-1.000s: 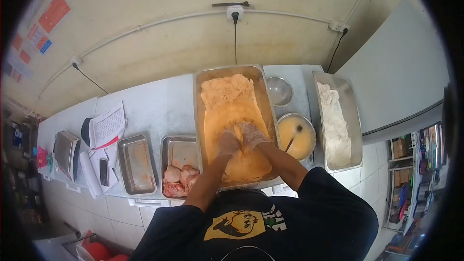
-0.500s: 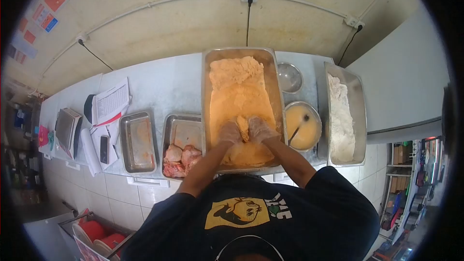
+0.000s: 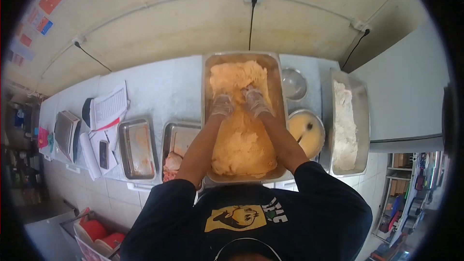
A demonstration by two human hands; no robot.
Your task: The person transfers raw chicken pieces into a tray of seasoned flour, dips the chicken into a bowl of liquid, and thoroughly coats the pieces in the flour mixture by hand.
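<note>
A deep metal tray point(image 3: 207, 63) in front of me holds orange breading flour point(image 3: 244, 152), heaped at both its far and near ends. My left hand point(image 3: 223, 105), in a clear plastic glove, reaches into the flour toward the far heap; its fingers are buried or blurred there. Beside it, my gloved right hand point(image 3: 256, 101) stretches its dusted fingers forward against that heap. Between the hands lies a clumpy orange mass, and I cannot make out whether it is a coated piece or loose flour.
Left of the flour stand a tray of raw chicken point(image 3: 172, 162), a stained metal tray point(image 3: 137, 150), a phone point(image 3: 104, 153), papers point(image 3: 108, 104) and a scale point(image 3: 67, 128). Rightward are a bowl of yellow liquid point(image 3: 304, 128), a metal bowl point(image 3: 293, 84) and a white flour tray point(image 3: 345, 125).
Both hands have moved away from me, from the near part of the tray to the far heap. The coated piece seen between them is no longer distinct, and flour now mounds at the near end.
</note>
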